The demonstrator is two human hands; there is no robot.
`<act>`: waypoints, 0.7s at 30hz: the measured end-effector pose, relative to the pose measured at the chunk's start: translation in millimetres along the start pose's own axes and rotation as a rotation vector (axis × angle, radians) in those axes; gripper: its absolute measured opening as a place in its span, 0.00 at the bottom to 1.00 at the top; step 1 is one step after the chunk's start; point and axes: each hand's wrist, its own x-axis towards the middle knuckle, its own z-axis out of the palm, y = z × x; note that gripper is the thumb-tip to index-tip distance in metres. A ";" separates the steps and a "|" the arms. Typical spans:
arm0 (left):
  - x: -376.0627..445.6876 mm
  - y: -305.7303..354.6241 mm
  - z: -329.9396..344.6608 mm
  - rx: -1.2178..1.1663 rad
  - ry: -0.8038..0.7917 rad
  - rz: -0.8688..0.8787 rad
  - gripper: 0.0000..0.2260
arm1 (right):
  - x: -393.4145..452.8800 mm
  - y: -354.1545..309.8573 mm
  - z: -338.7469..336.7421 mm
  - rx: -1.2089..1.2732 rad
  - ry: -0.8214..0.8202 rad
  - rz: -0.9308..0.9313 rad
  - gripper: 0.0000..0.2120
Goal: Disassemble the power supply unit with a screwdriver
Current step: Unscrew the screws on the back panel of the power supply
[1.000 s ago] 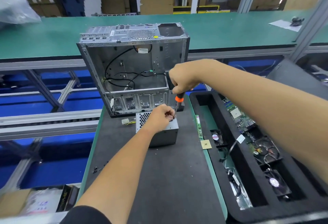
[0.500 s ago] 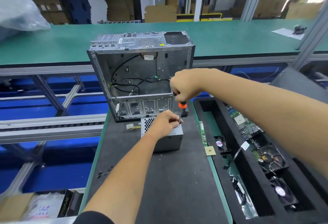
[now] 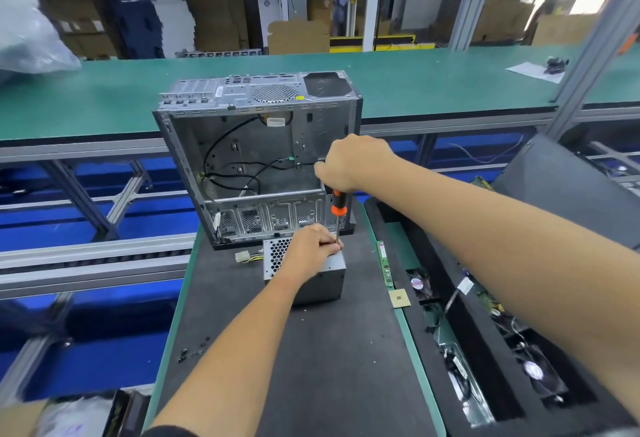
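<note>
head view: psu sits on mat before case. left hand rests on top, fingers curled at far right corner, probably steadying tip. right hand grips screwdriver upright, bearing down on corner screw.

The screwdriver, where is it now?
In the head view, centre: the right hand grips the screwdriver upright, tip down by the left hand on the power supply.

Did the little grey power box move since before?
No. The power supply unit still sits in the same spot just in front of the computer case. Only the camera view shifted.
</note>
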 end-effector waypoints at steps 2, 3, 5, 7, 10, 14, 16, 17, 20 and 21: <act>-0.3 -0.4 -0.2 -0.009 -0.003 -0.004 0.04 | 0.4 -2.6 -8.9 -0.130 -0.100 -0.029 0.15; -0.4 -0.4 -0.3 -0.009 -0.009 -0.006 0.05 | 2.6 -4.0 -11.9 -0.159 -0.161 -0.076 0.15; 0.1 -0.5 -0.8 -0.008 -0.025 -0.008 0.05 | 5.2 -5.5 -17.2 -0.212 -0.217 -0.173 0.18; 0.1 -0.4 -2.1 -0.015 -0.039 -0.017 0.06 | 6.8 -5.6 -20.9 -0.252 -0.244 -0.242 0.20; 0.0 0.5 -4.2 -0.064 -0.049 -0.063 0.10 | 8.1 -6.1 -21.1 -0.276 -0.291 -0.314 0.21; 0.0 0.4 -4.7 -0.085 -0.038 -0.073 0.15 | 4.2 -2.9 -24.2 -0.208 -0.303 -0.462 0.14; -0.2 -0.3 -5.3 -0.060 -0.036 -0.058 0.15 | 2.2 -1.9 -23.8 -0.080 -0.321 -0.496 0.12; 0.3 -0.7 -5.1 -0.054 -0.035 -0.053 0.15 | 0.9 -1.7 -22.5 -0.033 -0.340 -0.480 0.12; 0.7 -1.2 -4.1 -0.037 -0.024 -0.038 0.15 | -1.5 -0.6 -17.2 0.098 -0.369 -0.354 0.07; 0.9 -1.5 -4.0 -0.032 -0.023 -0.033 0.15 | -2.8 -0.7 -16.3 0.102 -0.345 -0.316 0.12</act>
